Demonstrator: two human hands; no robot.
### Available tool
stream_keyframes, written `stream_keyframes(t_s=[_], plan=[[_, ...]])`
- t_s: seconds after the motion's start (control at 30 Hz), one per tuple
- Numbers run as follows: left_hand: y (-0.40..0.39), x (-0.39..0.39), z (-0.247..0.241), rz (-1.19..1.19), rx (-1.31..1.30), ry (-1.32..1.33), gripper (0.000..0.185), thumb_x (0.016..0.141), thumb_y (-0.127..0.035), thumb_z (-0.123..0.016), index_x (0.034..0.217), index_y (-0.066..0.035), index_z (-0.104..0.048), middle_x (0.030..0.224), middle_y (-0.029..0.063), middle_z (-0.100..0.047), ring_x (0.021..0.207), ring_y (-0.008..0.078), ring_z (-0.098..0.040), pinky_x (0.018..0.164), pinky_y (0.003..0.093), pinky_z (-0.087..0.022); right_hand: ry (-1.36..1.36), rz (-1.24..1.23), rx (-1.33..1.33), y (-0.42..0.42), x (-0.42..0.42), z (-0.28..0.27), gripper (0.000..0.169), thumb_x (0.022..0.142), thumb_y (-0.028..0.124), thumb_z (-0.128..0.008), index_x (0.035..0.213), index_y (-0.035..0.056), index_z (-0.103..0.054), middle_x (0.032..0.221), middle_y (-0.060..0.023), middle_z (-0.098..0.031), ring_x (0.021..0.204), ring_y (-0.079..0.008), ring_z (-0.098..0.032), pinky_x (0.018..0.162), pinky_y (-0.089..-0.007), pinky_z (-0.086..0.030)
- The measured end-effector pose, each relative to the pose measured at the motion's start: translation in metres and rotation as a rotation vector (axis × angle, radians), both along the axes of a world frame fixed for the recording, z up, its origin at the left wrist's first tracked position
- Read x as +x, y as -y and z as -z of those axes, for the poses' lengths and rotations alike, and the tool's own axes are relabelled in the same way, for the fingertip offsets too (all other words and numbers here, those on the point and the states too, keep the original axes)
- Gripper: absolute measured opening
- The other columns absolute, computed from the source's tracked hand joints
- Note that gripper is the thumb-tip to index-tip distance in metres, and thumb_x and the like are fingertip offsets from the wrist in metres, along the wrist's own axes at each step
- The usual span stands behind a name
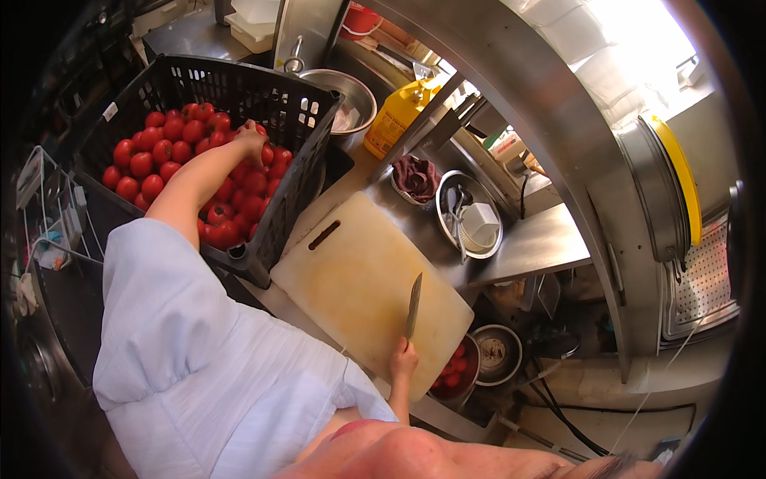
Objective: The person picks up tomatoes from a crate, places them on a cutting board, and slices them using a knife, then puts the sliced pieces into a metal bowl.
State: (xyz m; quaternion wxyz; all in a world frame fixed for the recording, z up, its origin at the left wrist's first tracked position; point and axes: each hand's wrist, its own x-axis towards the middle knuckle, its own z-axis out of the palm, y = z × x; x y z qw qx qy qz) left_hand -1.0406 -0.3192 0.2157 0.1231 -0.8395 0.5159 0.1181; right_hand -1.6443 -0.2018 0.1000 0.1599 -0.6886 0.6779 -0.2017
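My left hand (252, 142) reaches into a black plastic crate (239, 75) piled with red tomatoes (161, 151). Its fingers curl around a tomato (261, 129), mostly hidden by the hand. In my right hand (404, 359) is a knife (414, 302), held by its handle with the blade pointing away from me. The blade is over a worn white cutting board (359, 263), which has a slot handle near the crate. Beyond the board's right end, a metal bowl (477, 374) holds several more tomatoes, partly hidden under the board's edge.
A second metal bowl (508, 353) stands beside the tomato bowl. Behind the board are a dark cloth (416, 178) in a small basket, a steel bowl of utensils (499, 239) and a yellow jug (395, 117). A steel basin (359, 90) sits behind the crate.
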Motion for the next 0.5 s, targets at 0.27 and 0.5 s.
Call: stream_keyframes(t_s=[0.27, 0.5], plan=[[-0.035, -0.005, -0.135, 0.013, -0.856, -0.393, 0.083, 0.055, -0.049, -0.077, 0.124, -0.014, -0.047, 0.124, 0.0233, -0.035, 0.115, 0.034, -0.042, 0.096, 0.0373, -0.037, 0.307, -0.032, 0.011, 0.005, -0.009, -0.001, 0.052, 0.09, 0.045, -0.038, 0.074, -0.0015, -0.052, 0.061, -0.0198, -0.05, 0.059, -0.0316, -0.051, 0.054, -0.042, -0.039], [-0.082, -0.265, -0.176, 0.794, -0.846, -0.45, 0.066, 0.054, -0.022, -0.08, 0.113, -0.009, -0.052, 0.124, 0.0186, -0.036, 0.121, 0.0316, -0.035, 0.098, 0.0372, -0.033, 0.576, 0.02, 0.124, 0.024, -0.036, 0.036, 0.047, 0.093, 0.04, -0.035, 0.07, 0.0013, -0.047, 0.048, -0.0058, -0.041, 0.046, -0.0161, -0.047, 0.045, -0.0336, -0.038]])
